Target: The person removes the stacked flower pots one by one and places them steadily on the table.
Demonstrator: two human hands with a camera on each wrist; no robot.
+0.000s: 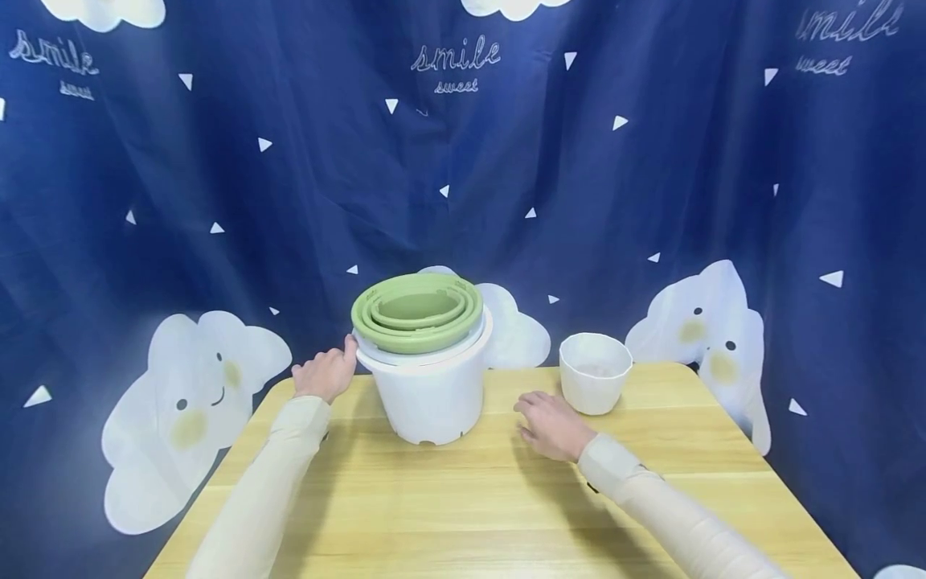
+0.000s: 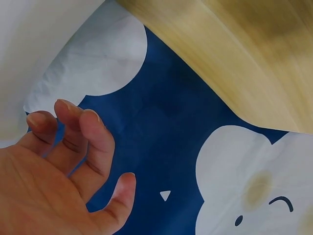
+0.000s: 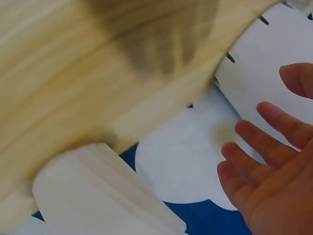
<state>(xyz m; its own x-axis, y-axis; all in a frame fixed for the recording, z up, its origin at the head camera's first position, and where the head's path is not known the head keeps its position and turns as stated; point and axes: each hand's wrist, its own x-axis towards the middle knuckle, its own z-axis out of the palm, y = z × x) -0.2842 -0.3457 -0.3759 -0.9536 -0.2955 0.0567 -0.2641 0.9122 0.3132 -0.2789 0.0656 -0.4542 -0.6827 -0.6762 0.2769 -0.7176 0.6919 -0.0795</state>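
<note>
A large white pot [image 1: 434, 402] stands on the table with another white rim inside it and several green pots [image 1: 418, 342] nested on top. My left hand [image 1: 325, 374] is at the pot's left side, near its rim. The left wrist view shows its fingers [image 2: 100, 134] loosely bent and holding nothing; whether it touches the pot I cannot tell. To the right sits a small white faceted pot [image 1: 595, 378], upright. Between the two white pots hovers my right hand [image 1: 553, 425], palm bare and fingers [image 3: 266, 142] relaxed in the right wrist view.
The wooden table [image 1: 434, 515] has rounded far corners, and the pots stand near its back edge. Behind it hangs a dark blue curtain [image 1: 325, 161] with white clouds and triangles.
</note>
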